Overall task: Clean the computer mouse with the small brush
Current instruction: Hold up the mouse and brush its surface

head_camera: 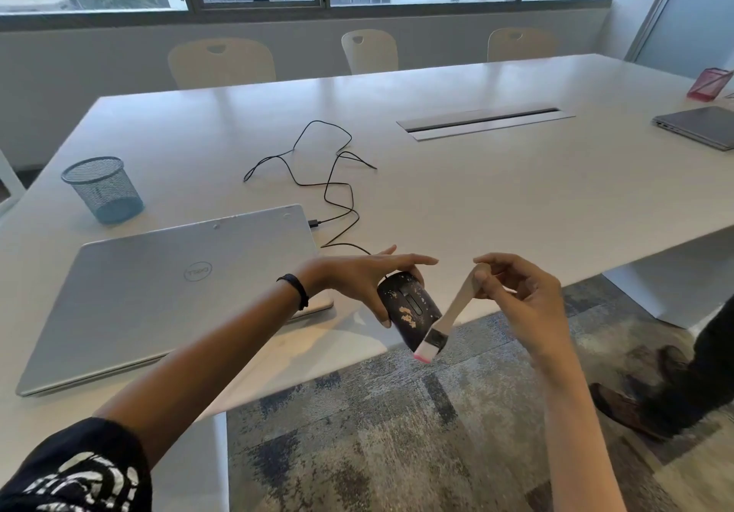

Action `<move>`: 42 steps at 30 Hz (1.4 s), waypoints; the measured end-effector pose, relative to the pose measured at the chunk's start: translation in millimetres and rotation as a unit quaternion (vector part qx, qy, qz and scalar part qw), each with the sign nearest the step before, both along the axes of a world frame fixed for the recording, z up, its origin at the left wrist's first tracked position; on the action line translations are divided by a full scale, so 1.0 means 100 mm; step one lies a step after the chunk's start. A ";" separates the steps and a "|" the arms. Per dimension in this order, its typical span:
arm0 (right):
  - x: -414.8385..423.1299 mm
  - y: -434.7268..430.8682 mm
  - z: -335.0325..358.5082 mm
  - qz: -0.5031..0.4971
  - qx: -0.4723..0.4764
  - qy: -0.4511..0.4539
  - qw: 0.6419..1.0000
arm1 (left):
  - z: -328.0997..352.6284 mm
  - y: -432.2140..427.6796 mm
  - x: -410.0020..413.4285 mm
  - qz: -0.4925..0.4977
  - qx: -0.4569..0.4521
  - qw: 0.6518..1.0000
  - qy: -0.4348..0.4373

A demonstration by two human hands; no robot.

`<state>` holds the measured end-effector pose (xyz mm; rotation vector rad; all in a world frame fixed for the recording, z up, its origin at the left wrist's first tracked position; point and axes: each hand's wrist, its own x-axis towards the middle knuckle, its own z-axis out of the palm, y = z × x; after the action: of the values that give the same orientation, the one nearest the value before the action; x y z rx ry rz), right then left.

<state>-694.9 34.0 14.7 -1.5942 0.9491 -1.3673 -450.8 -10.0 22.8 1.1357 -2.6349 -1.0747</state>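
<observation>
Mouse [409, 309] is off the table [476, 201], held in the air over the near edge. Its top face is turned toward me and its long axis runs from 11 to 5 o'clock.

Left hand [357, 273] holds it. The thumb is on the 7 o'clock flank and the other fingers lie nearly straight and close together over the far side, so the body is pinched between them.

Right hand [524, 297] sits at 3 o'clock of the mouse. Thumb and forefinger pinch the top end of the brush [454, 311] handle, and the remaining fingers curl loosely beneath. The brush slopes down toward 7 o'clock. Its bristles [424, 352] (white, pink at the tips) lie at the mouse's lower right corner, touching it or just off it; I cannot tell which.

Progress, my estimate: early to middle.
- Tan crumbs [407, 315] sit plainly below the wheel.
- Pale specks scatter over the shell toward 11 o'clock.
- No part of the top looks fully cleared.
- The underside is hidden, so I make no call there.

Left to do: sweep the crumb patch off the lower end, then the specks, then turn the mouse and check the hidden faces.

Cable [337, 193] runs from the mouse toward 12 o'clock in loose loops on the table. A closed laptop [178, 285] lies at 9 o'clock, with a mesh cup [103, 187] at 10 o'clock beyond it.
</observation>
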 end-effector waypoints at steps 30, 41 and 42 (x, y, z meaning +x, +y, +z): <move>-0.25 -0.07 -0.12 -0.138 0.040 -0.171 0.975 | -0.09 0.00 -0.01 -0.037 -0.048 0.998 0.022; -0.27 -0.13 -0.17 -0.138 0.039 -0.185 0.972 | -0.08 -0.01 0.01 -0.030 -0.082 0.996 0.023; -0.27 -0.14 -0.17 -0.141 0.038 -0.186 0.972 | -0.08 -0.01 0.01 -0.031 -0.085 0.996 0.022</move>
<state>-722.0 20.4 -2.3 -1.1192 1.0063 -1.7278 -449.9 -11.4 15.2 0.9919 -2.6835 -0.8541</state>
